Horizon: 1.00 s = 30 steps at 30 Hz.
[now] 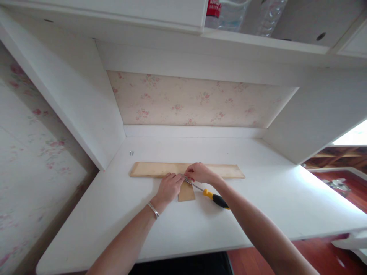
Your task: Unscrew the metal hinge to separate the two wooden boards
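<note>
Left hand point(169, 188) flat, palm down, fingers together, pressing on small wood piece point(186, 192) and near edge of long wooden board point(160, 169); silver bracelet point(153, 210) on that wrist. Right hand point(200, 172) curled, fingertips pinched at the metal shaft of screwdriver point(210, 195), right where shaft tip meets the board by the left fingertips; what exactly sits between the fingertips too small to tell. Screwdriver lying low and slanted, yellow-and-black handle trailing back toward right forearm, tip pointing up-left at the wood joint. Small wood piece sticking out from board's near edge toward the body, roughly at a right angle, partly covered by left hand. Long board lying flat across middle of white desk point(258, 214), running left to right, parallel to back wall. Two small screws point(131, 153) on desk just beyond board's left end, apart from it. Floral wallpaper panel point(195, 99) behind desk, white side walls either side. White shelf point(258, 40) overhead with plastic bottles point(226, 13), one red-labelled. Red-brown wood floor point(346, 191) off to the right.
</note>
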Each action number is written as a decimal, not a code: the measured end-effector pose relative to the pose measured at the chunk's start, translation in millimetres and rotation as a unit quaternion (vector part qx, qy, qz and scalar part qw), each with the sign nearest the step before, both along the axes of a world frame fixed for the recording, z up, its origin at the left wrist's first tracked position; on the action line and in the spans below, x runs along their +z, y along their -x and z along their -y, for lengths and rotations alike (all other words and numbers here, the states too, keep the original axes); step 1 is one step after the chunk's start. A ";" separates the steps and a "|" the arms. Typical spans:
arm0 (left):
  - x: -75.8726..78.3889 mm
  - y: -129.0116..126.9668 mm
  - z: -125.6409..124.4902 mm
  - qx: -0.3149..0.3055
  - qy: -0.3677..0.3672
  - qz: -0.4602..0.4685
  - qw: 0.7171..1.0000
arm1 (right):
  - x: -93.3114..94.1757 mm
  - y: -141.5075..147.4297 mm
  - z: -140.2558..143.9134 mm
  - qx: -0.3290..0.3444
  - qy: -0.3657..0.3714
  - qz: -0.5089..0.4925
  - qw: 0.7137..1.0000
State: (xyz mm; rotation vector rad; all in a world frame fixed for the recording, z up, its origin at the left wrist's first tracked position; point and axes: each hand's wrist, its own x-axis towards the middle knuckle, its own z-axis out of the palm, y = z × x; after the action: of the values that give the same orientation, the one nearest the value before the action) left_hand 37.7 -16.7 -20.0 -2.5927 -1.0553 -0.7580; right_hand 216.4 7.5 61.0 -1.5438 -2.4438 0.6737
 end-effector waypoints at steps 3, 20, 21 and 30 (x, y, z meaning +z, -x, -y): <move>1.9 -0.8 1.2 -0.002 -0.003 0.007 1.000 | 8.6 1.1 1.8 -0.016 -0.014 -0.015 1.000; 3.6 7.6 13.2 0.025 0.042 0.019 0.999 | 1.2 52.9 -58.3 -0.067 -0.011 -0.092 0.993; 3.3 9.8 14.5 0.034 0.048 0.025 0.998 | -0.2 62.3 -67.7 -0.063 -0.012 -0.087 0.994; 11.3 23.8 8.7 0.182 0.161 0.081 0.967 | -19.8 181.5 -138.3 0.017 -0.017 -0.010 1.000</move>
State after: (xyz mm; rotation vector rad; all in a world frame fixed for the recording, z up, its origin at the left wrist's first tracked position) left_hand 13.9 -25.4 -8.6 -2.4964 -1.7771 -0.7656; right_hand 34.9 145.8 41.2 -1.4787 -2.4594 0.6464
